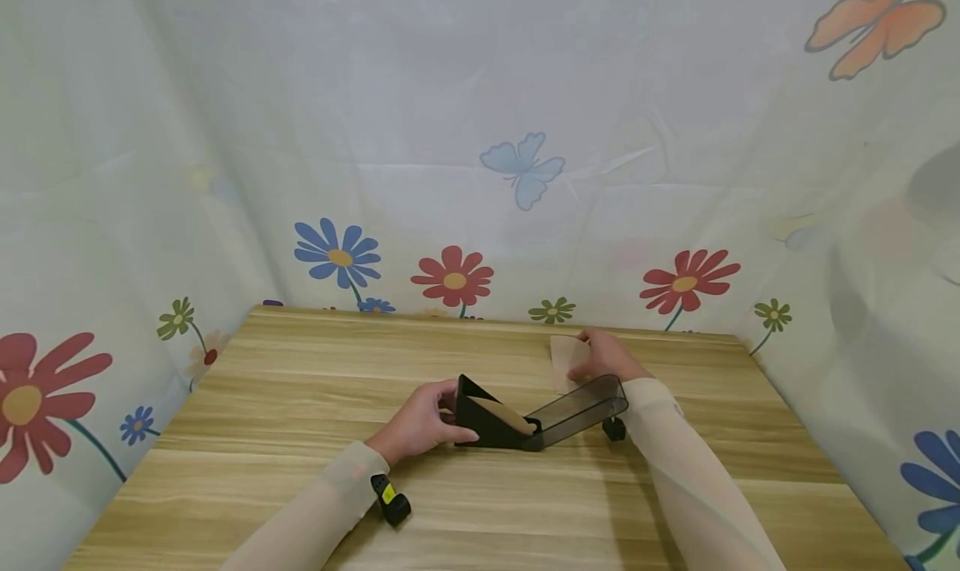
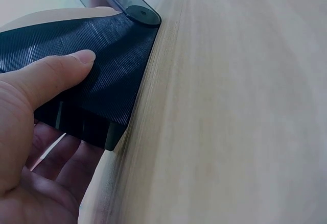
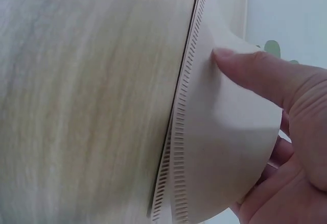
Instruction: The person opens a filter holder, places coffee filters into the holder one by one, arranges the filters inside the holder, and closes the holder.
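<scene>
A black coffee filter holder [image 1: 487, 428] with a ribbed side stands on the table, its smoky see-through lid [image 1: 579, 408] swung out to the right. Light brown paper filters [image 1: 504, 413] show inside it. My left hand [image 1: 422, 421] grips the holder's left end, thumb on the ribbed side [image 2: 110, 63] and fingers around the back edge. Beyond the lid, my right hand [image 1: 611, 358] pinches paper coffee filters [image 3: 225, 127] between thumb and fingers. Their crimped edges [image 3: 179, 147] lie toward the tabletop, slightly fanned apart at one end.
The wood-grain table [image 1: 315, 363] is bordered behind and at both sides by a white curtain [image 1: 420, 121] printed with flowers and butterflies. A black wrist device [image 1: 392, 502] sits on the left sleeve, and another [image 1: 614, 428] shows under the right wrist.
</scene>
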A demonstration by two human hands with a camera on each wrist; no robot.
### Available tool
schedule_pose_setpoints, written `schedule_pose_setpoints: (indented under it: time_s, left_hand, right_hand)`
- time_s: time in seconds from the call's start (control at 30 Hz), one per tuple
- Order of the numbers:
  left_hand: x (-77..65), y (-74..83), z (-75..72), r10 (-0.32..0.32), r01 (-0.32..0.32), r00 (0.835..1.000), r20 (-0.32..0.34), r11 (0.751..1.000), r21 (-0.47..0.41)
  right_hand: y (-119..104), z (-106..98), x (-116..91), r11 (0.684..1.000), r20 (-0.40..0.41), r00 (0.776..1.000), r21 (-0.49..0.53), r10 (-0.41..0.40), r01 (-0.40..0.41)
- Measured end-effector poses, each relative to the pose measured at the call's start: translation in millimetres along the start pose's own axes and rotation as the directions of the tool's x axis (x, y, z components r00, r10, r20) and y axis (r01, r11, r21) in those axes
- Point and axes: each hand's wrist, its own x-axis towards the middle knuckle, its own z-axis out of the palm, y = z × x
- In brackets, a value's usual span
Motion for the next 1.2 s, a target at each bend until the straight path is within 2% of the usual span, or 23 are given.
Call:
schedule_pose_setpoints:
  time_s: [0.17,0.37,0.53,0.8,1.03,1.2]
  left_hand:
    - [0.3,0.0,0.5,-0.004,0.004,1.0,-0.002,1.0,0.006]
    - [-0.9,1.0,-0.2,-0.003,0.003,1.0,-0.006,1.0,0.011]
    - [-0.7,0.8,-0.6,-0.009,0.009,1.0,-0.005,1.0,0.019]
    - [-1.1,1.5,-1.9,-0.01,0.01,1.0,-0.008,1.0,0.019]
    - [-1.1,0.4,-2.2,-0.009,0.01,1.0,-0.01,1.0,0.03]
    - [-0.4,3.0,-1.7,-0.005,0.005,1.0,-0.001,1.0,0.025]
  right_hand:
    - [-2.5,-3.6,-0.7,1.0,-0.007,1.0,0.012,-0.002,0.003]
    - [1.6,-6.6,1.2,0.993,-0.003,1.0,0.121,0.017,-0.017]
    - [8.0,-7.9,1.8,0.981,0.013,1.0,0.192,0.002,-0.004]
    - [6.3,-18.0,-4.4,0.979,0.045,0.999,0.201,-0.024,0.014]
    - [5.2,-28.4,-11.0,0.971,0.077,0.997,0.238,-0.01,-0.009]
    - [2.8,-39.1,-18.7,0.961,0.061,0.998,0.274,0.015,-0.031]
